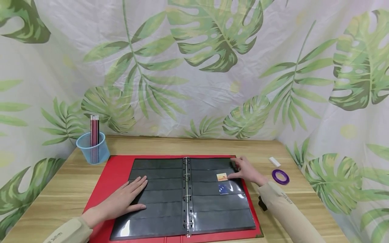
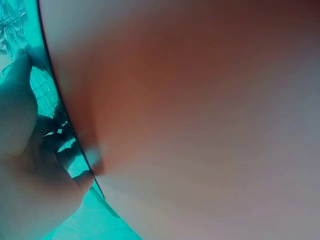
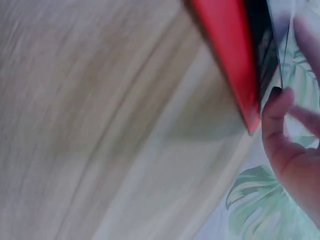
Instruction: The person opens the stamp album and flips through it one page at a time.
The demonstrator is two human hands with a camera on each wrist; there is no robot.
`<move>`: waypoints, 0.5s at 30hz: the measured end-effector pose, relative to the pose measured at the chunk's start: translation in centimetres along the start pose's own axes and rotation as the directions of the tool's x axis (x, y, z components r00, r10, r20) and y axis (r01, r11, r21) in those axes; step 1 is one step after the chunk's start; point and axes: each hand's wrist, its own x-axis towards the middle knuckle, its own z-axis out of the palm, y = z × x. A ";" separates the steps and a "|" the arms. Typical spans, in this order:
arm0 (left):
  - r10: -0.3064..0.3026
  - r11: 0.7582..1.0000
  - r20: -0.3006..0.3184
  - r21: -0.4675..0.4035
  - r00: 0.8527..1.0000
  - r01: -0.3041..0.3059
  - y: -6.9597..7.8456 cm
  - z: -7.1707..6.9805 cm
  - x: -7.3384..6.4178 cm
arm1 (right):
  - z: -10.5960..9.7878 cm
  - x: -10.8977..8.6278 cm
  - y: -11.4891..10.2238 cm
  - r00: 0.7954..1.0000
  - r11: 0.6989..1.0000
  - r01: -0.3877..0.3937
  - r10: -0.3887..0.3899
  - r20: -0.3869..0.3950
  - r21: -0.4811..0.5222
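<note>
A red ring binder (image 1: pixel 118 168) lies spread wide, with black pocket pages on both sides of its metal rings (image 1: pixel 187 197). My left hand (image 1: pixel 126 197) rests flat on the left page (image 1: pixel 164 206), fingers straight and thumb apart. On the right page (image 1: pixel 222 219), my right hand (image 1: pixel 246 170) lies at the upper outer edge. Its thumb tip reaches the side of an orange and cream stamp (image 1: pixel 222 177), while the other fingers bend over the page's edge. A blue stamp (image 1: pixel 223 189) sits in the pocket below. The right wrist view shows bent fingers (image 3: pixel 277 112) right at the page edge.
A light blue cup (image 1: pixel 92 148) with several pencils (image 1: pixel 95 131) stands at the back left of the wooden table (image 1: pixel 188 143). To the right lie a white eraser-like block (image 1: pixel 275 162) and a purple tape roll (image 1: pixel 280 177). A leaf-patterned cloth (image 1: pixel 206 87) hangs behind.
</note>
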 end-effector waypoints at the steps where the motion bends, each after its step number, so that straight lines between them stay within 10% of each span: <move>1: 0.000 1.000 0.001 -0.003 1.000 0.000 0.0 0.0 0.0 | -0.1 0.1 0.0 1.000 1.000 -0.002 0.002 -0.019 0.020; 7: 0.000 1.000 0.003 -0.011 1.000 0.000 0.0 0.0 0.1 | -1.3 0.2 -0.6 0.994 0.993 0.049 -0.039 -0.103 0.103; 15: -0.001 1.000 0.006 -0.013 1.000 0.001 -0.1 0.0 0.0 | -4.0 0.5 -3.3 0.999 0.993 0.048 -0.048 -0.002 0.109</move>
